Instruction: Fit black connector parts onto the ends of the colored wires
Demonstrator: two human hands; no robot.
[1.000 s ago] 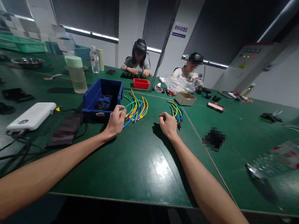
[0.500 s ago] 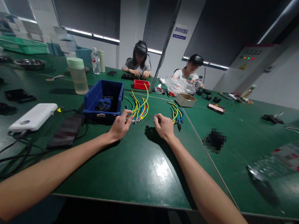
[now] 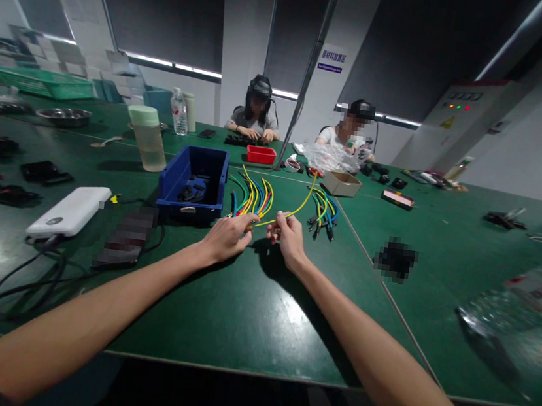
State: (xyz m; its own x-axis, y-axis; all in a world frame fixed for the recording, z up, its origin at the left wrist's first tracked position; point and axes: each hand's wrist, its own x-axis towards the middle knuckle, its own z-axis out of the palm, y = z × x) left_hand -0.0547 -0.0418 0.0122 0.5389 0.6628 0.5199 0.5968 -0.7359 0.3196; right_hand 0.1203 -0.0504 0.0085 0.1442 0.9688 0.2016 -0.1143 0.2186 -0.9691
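My left hand [image 3: 231, 234] is closed on one end of a yellow wire [image 3: 307, 201]; the end itself is hidden by the fingers. My right hand [image 3: 290, 237] has thumb and fingers pinched together on the same wire, a short way along it. From there the wire curves up and away to the far right. Just beyond my left hand lies a bundle of yellow, green, blue and red wires [image 3: 262, 195]. A smaller bundle of coloured wires with dark ends [image 3: 323, 211] rests to the right of my right hand.
A blue bin [image 3: 188, 208] with small black parts stands left of the wires. A red tray [image 3: 261, 156] and a cardboard box [image 3: 341, 184] lie farther back. A white power bank [image 3: 70, 211] and bottle [image 3: 146, 138] are at left. Two people sit opposite.
One yellow wire has come away from the left bundle and is now held between my hands. My left hand has moved right and nearer; my right hand has closed on the wire.
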